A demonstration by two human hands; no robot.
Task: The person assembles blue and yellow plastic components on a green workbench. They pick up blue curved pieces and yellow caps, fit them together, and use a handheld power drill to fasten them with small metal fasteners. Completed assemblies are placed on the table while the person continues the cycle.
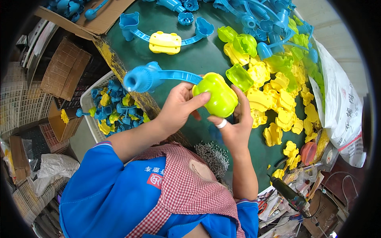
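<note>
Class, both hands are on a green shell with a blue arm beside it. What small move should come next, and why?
Perhaps a gentle squeeze of the green shell: the left hand has its thumb on it, the right hand cups its other side, and the blue arm meets its edge.

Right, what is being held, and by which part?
The lime-green shell, against the blue curved piece: left hand on the shell's left side, right hand on its right.
</note>
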